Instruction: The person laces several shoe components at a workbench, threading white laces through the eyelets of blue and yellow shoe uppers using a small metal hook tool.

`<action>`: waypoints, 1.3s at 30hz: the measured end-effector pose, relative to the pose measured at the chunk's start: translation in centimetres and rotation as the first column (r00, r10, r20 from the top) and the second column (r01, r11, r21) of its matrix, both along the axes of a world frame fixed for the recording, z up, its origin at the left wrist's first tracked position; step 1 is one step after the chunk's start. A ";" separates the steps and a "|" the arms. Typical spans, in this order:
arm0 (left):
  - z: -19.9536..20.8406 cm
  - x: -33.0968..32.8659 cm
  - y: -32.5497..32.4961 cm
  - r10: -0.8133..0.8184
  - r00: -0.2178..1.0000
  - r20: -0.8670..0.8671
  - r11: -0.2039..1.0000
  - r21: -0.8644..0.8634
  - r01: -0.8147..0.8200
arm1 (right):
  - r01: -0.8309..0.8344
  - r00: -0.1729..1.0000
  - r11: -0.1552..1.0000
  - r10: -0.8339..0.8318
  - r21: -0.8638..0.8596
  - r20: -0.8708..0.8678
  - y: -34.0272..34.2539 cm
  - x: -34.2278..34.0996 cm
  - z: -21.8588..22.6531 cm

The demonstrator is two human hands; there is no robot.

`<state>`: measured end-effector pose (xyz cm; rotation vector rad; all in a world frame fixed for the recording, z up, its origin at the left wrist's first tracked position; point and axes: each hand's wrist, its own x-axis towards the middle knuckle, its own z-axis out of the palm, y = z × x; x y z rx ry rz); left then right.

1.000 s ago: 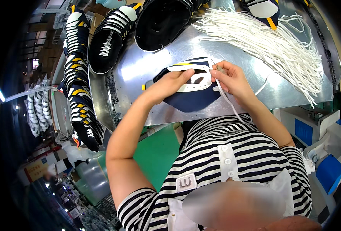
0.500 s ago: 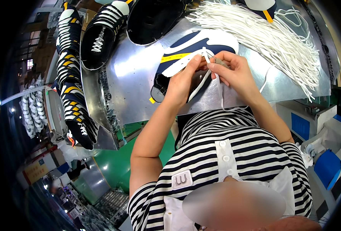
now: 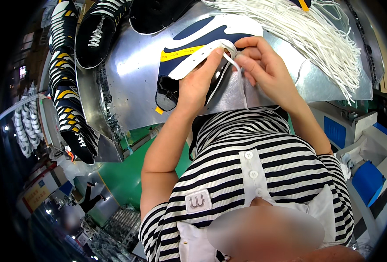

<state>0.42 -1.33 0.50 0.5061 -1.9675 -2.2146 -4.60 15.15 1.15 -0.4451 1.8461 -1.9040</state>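
Note:
A navy and white shoe upper with a yellow stripe lies on the shiny metal table. My left hand grips its white lace panel, thumb on the edge. My right hand pinches a white shoelace at the eyelets; the lace's loose end hangs down toward my striped shirt.
A big bundle of white laces lies at the table's right. Black shoe uppers rest at the back left, and a row of black, white and yellow uppers runs along the left edge. Blue bins stand at lower right.
The shoe upper and both hands have come closer to my body and now sit larger in view. The right hand has pulled the lace through, and its end now hangs lower.

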 end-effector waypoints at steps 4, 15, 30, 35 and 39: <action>0.1 -0.1 0.0 -0.043 0.999 0.014 0.999 0.008 0.043 | -0.007 0.999 0.999 0.009 0.047 -0.046 0.3 -0.4 -0.7; -0.3 -0.1 0.3 -0.071 0.991 -0.109 0.947 -0.319 0.033 | -0.023 0.987 0.975 0.057 0.222 -0.150 0.0 -1.9 0.6; -2.0 1.0 -2.7 -0.082 0.996 -0.043 0.990 -0.116 0.076 | 0.210 0.815 0.850 0.121 0.483 -0.567 3.1 -3.6 2.8; -0.1 -0.3 -2.3 -0.051 0.995 0.081 0.954 -0.292 0.073 | -0.014 0.994 0.972 0.039 0.237 -0.102 1.1 -5.3 -2.4; -0.8 -0.3 -5.5 -0.321 0.923 0.211 0.826 -0.415 0.382 | 0.119 0.980 0.946 -0.062 0.302 -0.191 -0.4 -7.1 -4.2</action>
